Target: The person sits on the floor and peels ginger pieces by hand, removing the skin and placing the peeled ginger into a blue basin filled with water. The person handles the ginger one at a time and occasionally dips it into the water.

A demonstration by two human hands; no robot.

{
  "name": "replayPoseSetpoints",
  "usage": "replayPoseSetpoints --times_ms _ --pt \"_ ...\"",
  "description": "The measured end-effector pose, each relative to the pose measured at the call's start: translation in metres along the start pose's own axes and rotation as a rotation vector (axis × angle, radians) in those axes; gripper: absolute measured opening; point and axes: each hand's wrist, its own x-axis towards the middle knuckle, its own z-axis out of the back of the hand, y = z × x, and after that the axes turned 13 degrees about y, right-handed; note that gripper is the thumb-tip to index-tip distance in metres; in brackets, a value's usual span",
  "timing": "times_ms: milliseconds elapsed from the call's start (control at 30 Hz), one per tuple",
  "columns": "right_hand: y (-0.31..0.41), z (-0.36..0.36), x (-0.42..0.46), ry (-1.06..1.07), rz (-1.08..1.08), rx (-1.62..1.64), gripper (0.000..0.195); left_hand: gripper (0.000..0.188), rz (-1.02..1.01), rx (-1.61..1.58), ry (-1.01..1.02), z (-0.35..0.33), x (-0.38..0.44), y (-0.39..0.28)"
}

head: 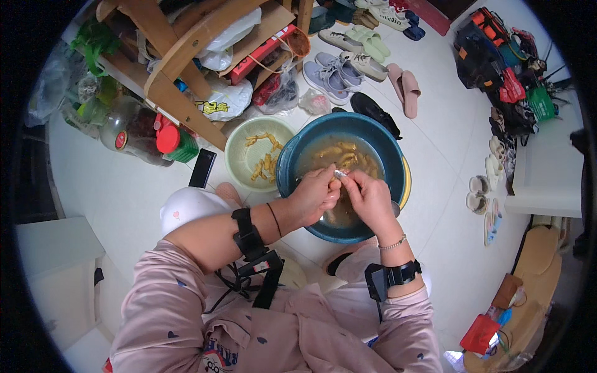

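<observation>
Over a blue plastic basin point(285, 173) of murky water, my two hands meet. My left hand point(319, 193) is closed around something small, mostly hidden by the fingers. Between thumb and fingers, my right hand point(371, 196) grips a small, shiny metal tool point(339, 174) against it; its exact kind cannot be told. Yellowish-brown pieces, possibly chicken feet point(347, 154), lie in the water. Left of the basin, partly behind its rim, a pale green plastic colander point(233, 161) holds more such yellowish pieces point(265, 165).
A black smartphone point(203, 168) lies on the tiled floor left of the colander. Beyond the basin are a black shoe point(374, 112), grey-blue sneakers point(326, 81) and pink slippers point(409, 93). A wooden rack point(186, 102) stands at the upper left beside a red-lidded container point(170, 140).
</observation>
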Motion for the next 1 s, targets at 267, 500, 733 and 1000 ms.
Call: replayPoseSetpoints --times_ms 267,500,733,1000 --pt "-0.025 0.003 0.004 -0.040 -0.138 0.073 0.022 0.028 0.007 0.108 0.039 -0.009 -0.006 -0.004" --pt "-0.034 0.006 0.001 -0.060 -0.060 0.294 0.021 0.020 0.004 -0.111 -0.032 -0.006 -0.002 -0.009" --pt "-0.027 0.007 0.000 0.027 -0.104 0.247 0.019 0.017 -0.012 0.039 0.023 0.000 -0.002 -0.010" --pt "-0.013 0.004 -0.003 -0.021 -0.026 0.159 0.019 0.025 -0.028 -0.070 0.034 0.002 -0.003 -0.013"
